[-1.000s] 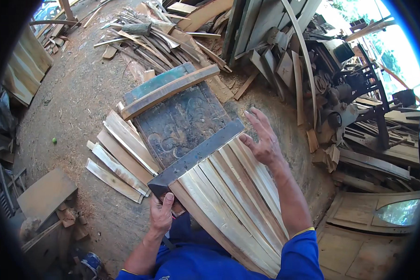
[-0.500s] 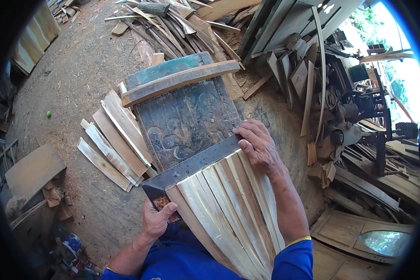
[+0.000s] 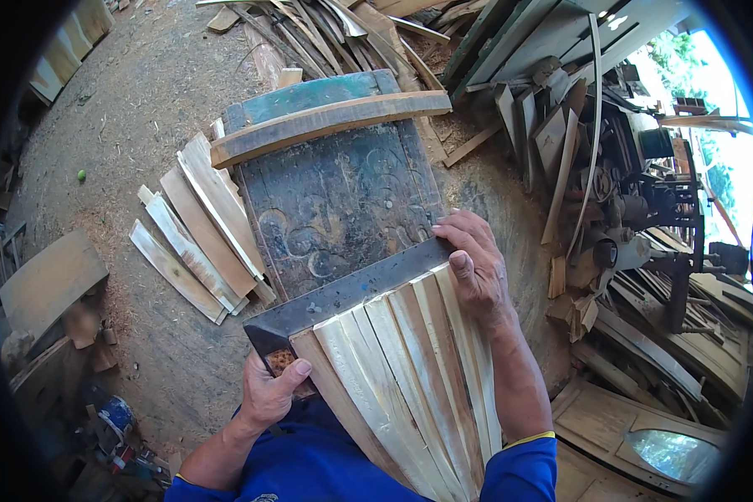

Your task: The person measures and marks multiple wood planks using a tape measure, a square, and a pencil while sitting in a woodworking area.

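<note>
My left hand (image 3: 269, 391) grips the near left end of a dark metal bar (image 3: 343, 293) that lies across a row of pale wooden slats (image 3: 410, 376). Resting on the bar's right end and the rightmost slats is my right hand (image 3: 474, 266), palm down. The slats fan toward me, side by side, over a dark carved wooden board (image 3: 335, 201). A curved wooden piece (image 3: 326, 121) lies across the board's far edge.
A pile of loose pale slats (image 3: 197, 234) lies on the dirt left of the board. Scrap planks and machinery (image 3: 636, 217) crowd the right and far sides. A flat board (image 3: 50, 280) and small tins (image 3: 113, 418) sit at the lower left.
My right hand came down from above the slats and now presses on the bar's right end. The view has moved closer to the board.
</note>
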Available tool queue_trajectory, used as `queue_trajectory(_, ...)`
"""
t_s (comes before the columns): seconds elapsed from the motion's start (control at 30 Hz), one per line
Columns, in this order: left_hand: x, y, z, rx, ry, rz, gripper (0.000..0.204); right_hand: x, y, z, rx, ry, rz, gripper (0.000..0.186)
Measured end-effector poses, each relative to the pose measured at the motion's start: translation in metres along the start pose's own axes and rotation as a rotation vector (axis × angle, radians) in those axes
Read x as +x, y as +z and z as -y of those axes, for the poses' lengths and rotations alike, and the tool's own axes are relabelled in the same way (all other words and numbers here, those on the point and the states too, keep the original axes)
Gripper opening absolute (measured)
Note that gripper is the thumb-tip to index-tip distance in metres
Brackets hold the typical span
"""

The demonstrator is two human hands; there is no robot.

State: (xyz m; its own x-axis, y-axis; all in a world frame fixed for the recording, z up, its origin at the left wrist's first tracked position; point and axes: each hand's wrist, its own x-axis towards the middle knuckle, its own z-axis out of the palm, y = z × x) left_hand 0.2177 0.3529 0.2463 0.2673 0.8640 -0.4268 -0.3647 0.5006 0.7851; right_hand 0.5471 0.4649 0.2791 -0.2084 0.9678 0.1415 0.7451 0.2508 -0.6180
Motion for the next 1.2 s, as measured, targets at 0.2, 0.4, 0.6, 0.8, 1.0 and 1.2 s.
queue_trajectory(0.2,0.0,0.001,-0.004,-0.005,-0.031,0.006,0.034,-0.012,-0.002,0.007,0.083,0.164,-0.273,0.063)
queue_trajectory(0.4,-0.001,-0.01,0.003,0.006,-0.065,0.052,0.045,-0.096,-0.034,0.017,0.265,0.507,0.04,0.06)
queue_trajectory(0.6,0.002,0.003,-0.005,-0.003,-0.038,0.008,0.037,-0.111,-0.026,0.022,0.23,0.498,-0.007,0.054)
queue_trajectory(0.8,0.0,-0.001,-0.006,-0.013,-0.084,0.03,0.049,-0.11,-0.024,0.025,0.187,0.484,0.0,0.056)
queue_trajectory(1.0,-0.002,0.003,-0.002,-0.024,-0.08,0.0,0.049,-0.109,-0.026,0.027,0.134,0.454,0.015,0.06)
queue_trajectory(1.2,0.002,0.0,-0.003,0.028,-0.077,0.016,0.049,-0.108,-0.026,0.025,0.113,0.451,0.013,0.062)
